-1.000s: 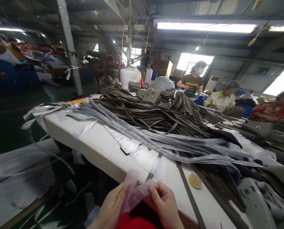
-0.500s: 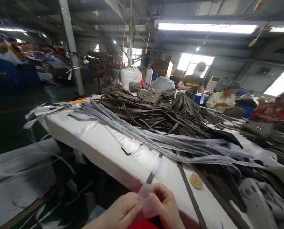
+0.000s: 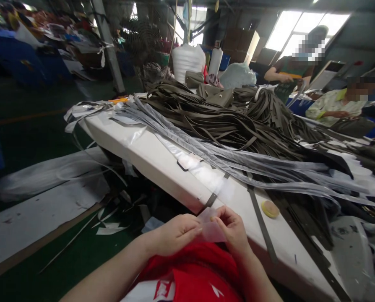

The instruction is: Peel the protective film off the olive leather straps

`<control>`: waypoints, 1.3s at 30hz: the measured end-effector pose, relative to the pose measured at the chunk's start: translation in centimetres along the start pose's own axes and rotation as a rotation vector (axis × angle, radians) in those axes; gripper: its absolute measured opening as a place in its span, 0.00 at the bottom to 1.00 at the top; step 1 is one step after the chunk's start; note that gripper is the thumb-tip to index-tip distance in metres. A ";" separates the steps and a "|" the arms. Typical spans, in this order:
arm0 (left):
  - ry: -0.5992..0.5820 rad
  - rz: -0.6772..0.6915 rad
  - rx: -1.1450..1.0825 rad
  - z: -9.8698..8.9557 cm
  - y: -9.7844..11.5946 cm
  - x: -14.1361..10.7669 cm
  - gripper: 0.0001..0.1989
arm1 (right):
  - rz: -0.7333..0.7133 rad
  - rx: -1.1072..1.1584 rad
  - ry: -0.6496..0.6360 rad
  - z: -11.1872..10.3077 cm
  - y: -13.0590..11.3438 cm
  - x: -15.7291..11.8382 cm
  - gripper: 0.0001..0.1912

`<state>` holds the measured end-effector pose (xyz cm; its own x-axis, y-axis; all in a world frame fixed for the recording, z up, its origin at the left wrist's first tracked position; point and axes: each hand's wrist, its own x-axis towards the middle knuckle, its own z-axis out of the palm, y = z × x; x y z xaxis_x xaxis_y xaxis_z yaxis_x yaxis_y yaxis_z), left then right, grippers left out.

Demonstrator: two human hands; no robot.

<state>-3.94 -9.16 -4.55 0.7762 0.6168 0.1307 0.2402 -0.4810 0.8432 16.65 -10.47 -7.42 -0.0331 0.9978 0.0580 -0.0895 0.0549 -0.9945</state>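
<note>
A small translucent plastic piece (image 3: 213, 231) is stretched between my two hands, low in the view near the table's front edge. My left hand (image 3: 181, 233) pinches its left side between thumb and fingers. On the other side, my right hand (image 3: 230, 224) grips it with curled fingers. A dark strap (image 3: 212, 199) lies on the white table (image 3: 156, 167) just beyond the hands. Right of them are a longer dark strap (image 3: 262, 222) and a yellow tape roll (image 3: 270, 209).
Dark straps (image 3: 212, 121) are heaped across the table, with translucent wrapped strips (image 3: 187, 147) before them. A machine (image 3: 352, 247) stands at the right. Two people (image 3: 288, 77) (image 3: 335, 107) work beyond the table. Scraps (image 3: 110, 228) litter the floor at left.
The view has tilted down, so more of my forearms and red clothing shows. The table and straps appear higher and further right. Both hands still hold the plastic piece.
</note>
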 end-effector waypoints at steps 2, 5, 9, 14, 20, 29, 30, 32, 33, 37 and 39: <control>-0.004 0.002 0.004 0.0 0.0 -0.1 0.25 | -0.018 -0.028 -0.071 0.0 -0.3 0.1 0.15; -0.016 0.009 0.009 -0.1 0.0 -0.2 0.24 | -0.015 -0.069 -0.114 0.3 -0.4 0.1 0.14; -0.024 0.019 0.018 0.0 -0.2 -0.2 0.25 | 0.007 0.002 -0.067 0.8 0.3 0.0 0.17; 0.074 -0.049 -0.028 0.4 -0.5 -0.2 0.24 | -0.048 0.048 0.004 0.2 0.3 0.3 0.18; 0.230 -0.083 -0.015 0.2 -1.8 -0.3 0.21 | -0.214 -0.137 -0.154 0.3 -0.8 0.3 0.18; 0.213 -0.056 -0.021 -1.2 -1.4 1.9 0.14 | -0.245 -0.373 -0.018 1.1 -2.5 2.0 0.14; 0.212 -0.054 -0.045 -1.4 -1.3 2.3 0.14 | -0.234 -0.359 -0.015 1.1 -2.6 2.3 0.15; 0.210 -0.053 -0.095 -1.5 -1.3 3.1 0.16 | -0.206 -0.321 -0.021 0.9 -2.4 2.6 0.16; 0.208 -0.057 -0.122 -1.5 -1.3 3.4 0.17 | -0.195 -0.305 -0.029 0.9 -2.2 2.7 0.17; 0.197 -0.081 -0.224 -0.8 -1.6 3.7 0.20 | -0.235 -0.341 -0.041 0.6 -2.0 2.8 0.16; 0.182 -0.102 -0.260 -0.6 -1.9 3.6 0.19 | -0.277 -0.418 -0.060 0.5 -2.2 2.8 0.12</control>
<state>-1.89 -5.65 -5.40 0.6335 0.7659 0.1097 0.1364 -0.2501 0.9585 16.30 -7.83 -5.04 -0.1229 0.9402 0.3178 0.3031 0.3404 -0.8901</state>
